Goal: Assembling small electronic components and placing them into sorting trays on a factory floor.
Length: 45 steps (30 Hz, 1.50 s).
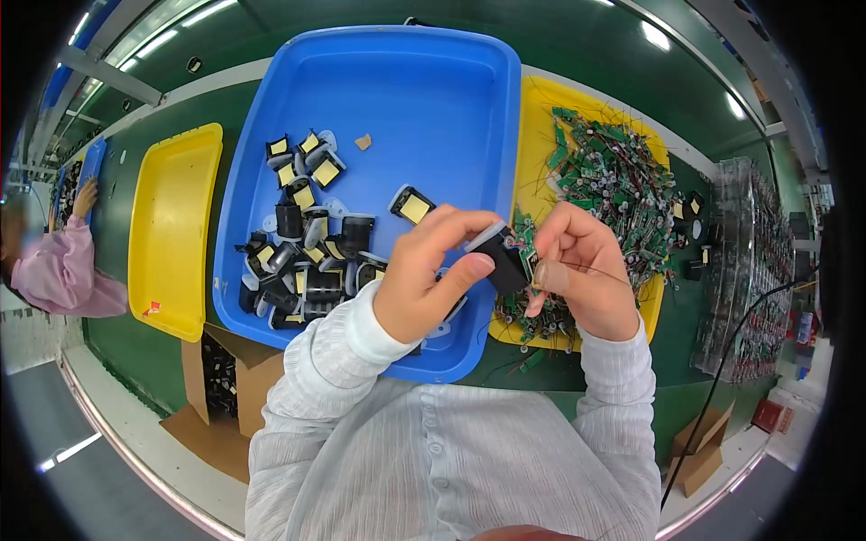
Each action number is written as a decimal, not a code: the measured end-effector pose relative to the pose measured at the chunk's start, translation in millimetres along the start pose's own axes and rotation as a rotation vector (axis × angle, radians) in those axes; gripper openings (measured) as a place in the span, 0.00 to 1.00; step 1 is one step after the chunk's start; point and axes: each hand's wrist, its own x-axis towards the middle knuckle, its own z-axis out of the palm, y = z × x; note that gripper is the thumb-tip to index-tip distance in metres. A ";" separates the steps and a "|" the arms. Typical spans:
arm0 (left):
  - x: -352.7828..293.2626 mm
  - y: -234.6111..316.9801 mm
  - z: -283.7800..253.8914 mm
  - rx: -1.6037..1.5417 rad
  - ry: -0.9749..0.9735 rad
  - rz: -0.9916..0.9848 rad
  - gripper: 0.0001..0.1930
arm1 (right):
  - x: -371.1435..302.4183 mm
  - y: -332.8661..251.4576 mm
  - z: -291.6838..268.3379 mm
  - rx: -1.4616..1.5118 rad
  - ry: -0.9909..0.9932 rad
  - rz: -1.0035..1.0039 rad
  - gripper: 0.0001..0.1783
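Note:
My left hand (419, 275) grips a black plastic housing (499, 258) with a pale grey rounded end, tilted over the right edge of the blue tray (424, 108). At the housing's right side, my right hand (591, 279) pinches a small green circuit board (526, 245) with thin wires trailing from it. Board and housing are close together; whether they touch is hard to tell. A tan wrap covers one finger of that hand. Similar black housings, several with cream pads, lie heaped in the tray's left half, and a single housing (412, 206) sits near my left fingers.
A yellow tray (534, 117) heaped with wired circuit boards (613, 180) adjoins the blue tray on the right. Another yellow tray (171, 225) stands left. Racked wired parts (744, 261) are at far right. Cardboard boxes (257, 383) stand below the bench. Another person's pink sleeve (68, 270) shows far left.

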 end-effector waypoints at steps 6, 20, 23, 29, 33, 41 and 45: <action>-1.2 -1.3 -1.4 0.086 0.005 0.049 0.16 | -0.6 -0.8 2.1 -0.050 0.034 -0.011 0.08; 8.2 1.0 -7.4 0.352 -0.117 0.273 0.19 | -2.1 -4.8 1.0 -0.167 -0.052 0.140 0.04; 11.5 1.4 -2.3 0.274 -0.105 0.275 0.23 | -6.8 7.5 6.5 -0.474 0.063 -0.119 0.05; 8.6 0.2 -1.3 0.252 -0.121 0.164 0.26 | -7.4 18.0 18.0 -1.125 0.187 -0.569 0.08; 9.1 6.6 -6.7 0.296 -0.166 0.172 0.27 | -9.7 10.8 15.1 -1.016 0.122 -0.453 0.07; 1.6 9.9 3.1 -0.334 -0.079 -0.054 0.25 | -12.2 3.7 13.8 -0.745 0.066 -0.282 0.05; -1.5 9.3 3.9 -0.246 0.006 -0.124 0.23 | -8.1 6.3 13.5 -0.716 0.071 -0.259 0.06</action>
